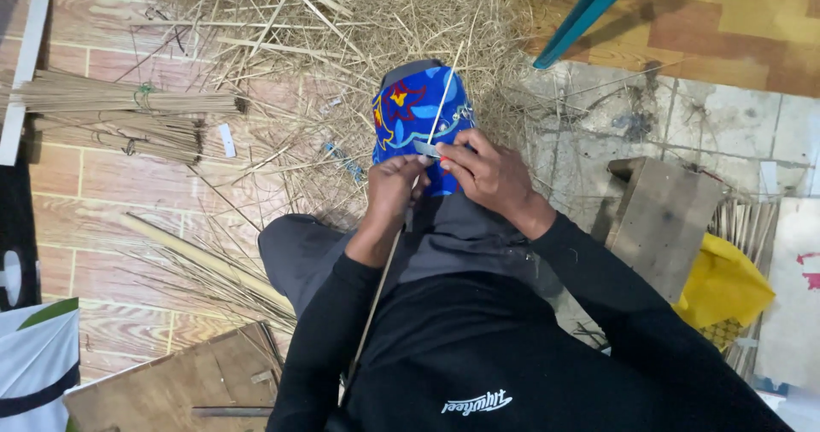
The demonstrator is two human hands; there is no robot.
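This looks like a small home craft workshop set up on the floor. A heap of loose straw and shavings [359, 22] covers the far middle, tied bundles of thin split sticks [128, 112] lie at the far left, and long strips trail across the wood-pattern flooring [111, 227]. A rough wooden block [662, 227] stands right, on bare cracked concrete [726, 125], with scrap boards [171, 389] near left.

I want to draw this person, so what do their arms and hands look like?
Both arms wear long, plain black sleeves that end at the wrists. The left hand and right hand are bare, with no gloves, rings or watch showing. One fingernail on the right hand looks painted red.
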